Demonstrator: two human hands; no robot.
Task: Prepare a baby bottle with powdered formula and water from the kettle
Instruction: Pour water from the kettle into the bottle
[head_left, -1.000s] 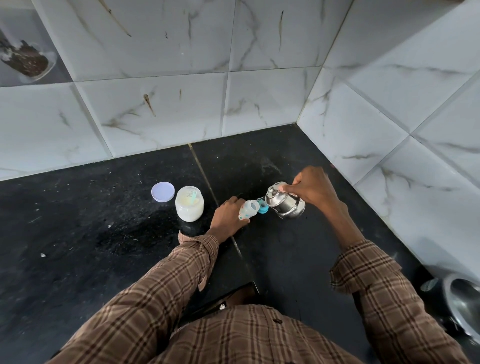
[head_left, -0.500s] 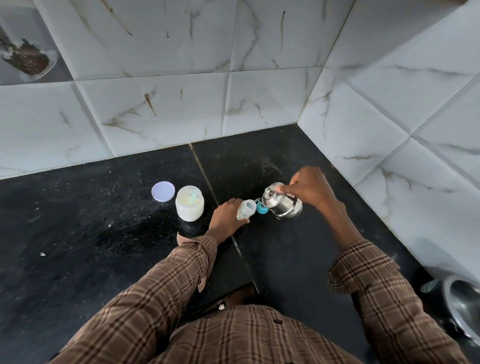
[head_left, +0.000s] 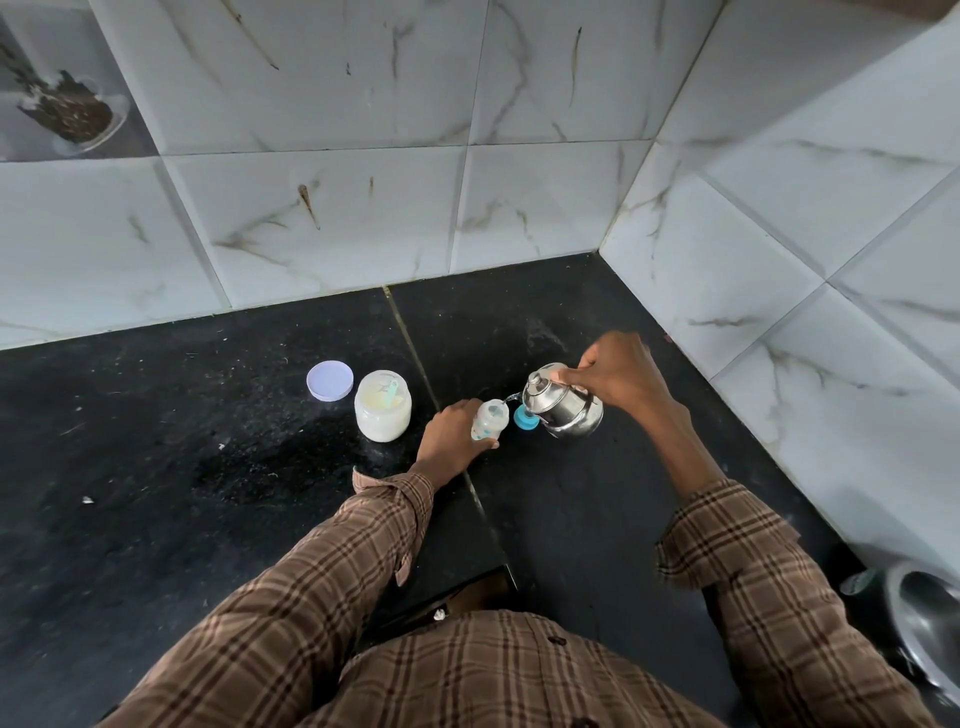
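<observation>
Both hands are engaged: our left hand (head_left: 451, 436) grips the baby bottle (head_left: 489, 420) upright on the counter (head_left: 156, 467), while our right hand (head_left: 618, 371) holds the kettle (head_left: 561, 405). Since a second ago the kettle has tipped further, and water now reaches the bottle mouth. Filling has begun.
</observation>
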